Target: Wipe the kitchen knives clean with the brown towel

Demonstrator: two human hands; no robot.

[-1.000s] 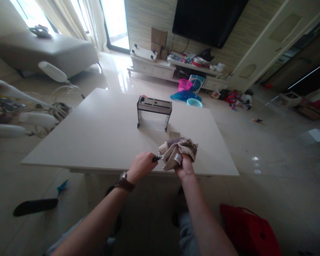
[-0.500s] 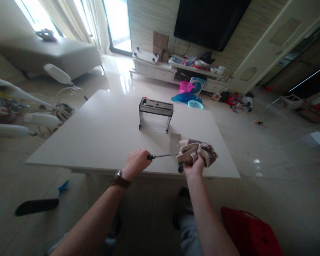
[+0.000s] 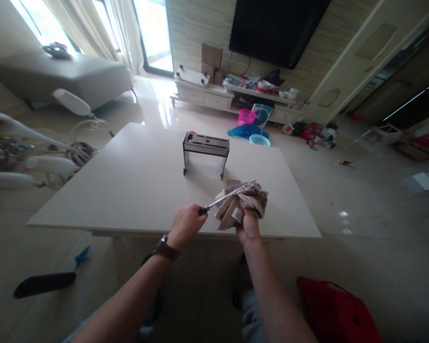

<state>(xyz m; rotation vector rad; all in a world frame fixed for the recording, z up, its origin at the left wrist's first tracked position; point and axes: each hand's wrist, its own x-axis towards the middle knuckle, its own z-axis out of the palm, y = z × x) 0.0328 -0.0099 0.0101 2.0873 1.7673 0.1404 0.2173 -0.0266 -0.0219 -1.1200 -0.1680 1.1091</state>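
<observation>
Cloth (image 3: 255, 197), crumpled, beige and brown, fills the grasp of the right hand (image 3: 249, 228). The left hand (image 3: 188, 223) clasps a slim black-handled metal rod (image 3: 223, 198) slanting over the cloth.

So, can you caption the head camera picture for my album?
Left grip on a black-handled rod, right grip on a bunched cloth, at a white table.
</observation>
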